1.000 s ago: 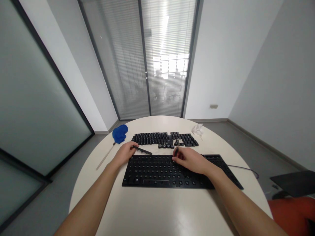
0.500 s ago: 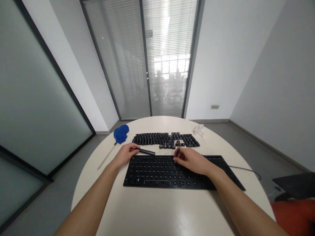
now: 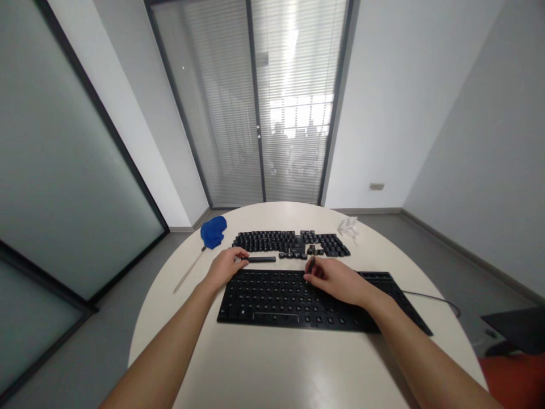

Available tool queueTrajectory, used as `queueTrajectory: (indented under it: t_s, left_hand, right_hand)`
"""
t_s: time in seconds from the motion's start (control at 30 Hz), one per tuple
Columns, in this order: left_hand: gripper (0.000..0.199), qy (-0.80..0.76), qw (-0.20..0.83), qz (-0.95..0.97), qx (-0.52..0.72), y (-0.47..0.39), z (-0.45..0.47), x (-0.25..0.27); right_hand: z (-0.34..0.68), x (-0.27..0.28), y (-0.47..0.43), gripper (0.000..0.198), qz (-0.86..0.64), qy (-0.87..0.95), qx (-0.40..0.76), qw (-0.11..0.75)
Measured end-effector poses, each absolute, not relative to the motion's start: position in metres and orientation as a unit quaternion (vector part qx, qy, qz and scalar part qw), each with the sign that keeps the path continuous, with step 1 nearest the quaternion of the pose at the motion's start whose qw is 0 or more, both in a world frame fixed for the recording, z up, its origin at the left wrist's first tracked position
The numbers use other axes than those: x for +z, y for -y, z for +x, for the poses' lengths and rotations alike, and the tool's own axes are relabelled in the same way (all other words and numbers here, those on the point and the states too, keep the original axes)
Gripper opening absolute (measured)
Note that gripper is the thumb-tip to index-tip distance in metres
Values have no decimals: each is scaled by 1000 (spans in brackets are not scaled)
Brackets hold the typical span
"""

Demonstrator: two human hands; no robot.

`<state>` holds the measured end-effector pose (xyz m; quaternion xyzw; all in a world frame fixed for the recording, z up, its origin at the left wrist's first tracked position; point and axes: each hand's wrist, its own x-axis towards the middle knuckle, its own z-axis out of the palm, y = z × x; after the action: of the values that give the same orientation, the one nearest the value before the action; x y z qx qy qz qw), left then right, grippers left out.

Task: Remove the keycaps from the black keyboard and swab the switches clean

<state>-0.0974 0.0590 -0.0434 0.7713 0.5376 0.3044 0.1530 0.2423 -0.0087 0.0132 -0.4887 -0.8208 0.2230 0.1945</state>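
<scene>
My left hand (image 3: pixel 225 267) pinches the left end of a long black space bar keycap (image 3: pixel 261 259) just beyond the keyboard's far edge. A black keyboard base (image 3: pixel 272 298), stripped of its keycaps, lies across the table in front of me. Over its far middle part, my right hand (image 3: pixel 336 279) is closed, with a small dark piece (image 3: pixel 312 263) between thumb and fingers; its kind is too small to make out. Rows of loose black keycaps (image 3: pixel 264 241) are laid out behind the keyboard. Part of the keyboard's right side is hidden under my right hand and forearm.
On the left of the round white table (image 3: pixel 255 363) lie a blue cloth (image 3: pixel 213 232) and a thin pale stick (image 3: pixel 188 271). A crumpled white tissue (image 3: pixel 348 227) rests at the back right. The keyboard cable (image 3: pixel 432 295) runs off to the right, near a red chair (image 3: pixel 511 375).
The space bar keycap has swung from a slant to nearly level in my left hand. My right hand stays over the same part of the keyboard. The whole view has shifted slightly.
</scene>
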Motion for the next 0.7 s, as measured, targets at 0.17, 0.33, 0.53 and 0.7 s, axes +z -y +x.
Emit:
queueTrajectory:
  t_s: [0.17, 0.33, 0.53, 0.7]
  left_hand:
    - [19, -562, 131, 768, 278, -61, -90, -38]
    - [20, -581, 124, 762, 259, -63, -84, -33]
    - [21, -583, 133, 757, 264, -61, -80, -30]
    - [21, -580, 126, 763, 256, -60, -74, -30]
  right_hand:
    - [243, 14, 9, 18, -486, 823, 221, 196]
    - [244, 15, 10, 20, -491, 820, 221, 195]
    - [245, 16, 10, 20, -490, 823, 218, 189]
    - [246, 13, 9, 20, -489, 824, 213, 190]
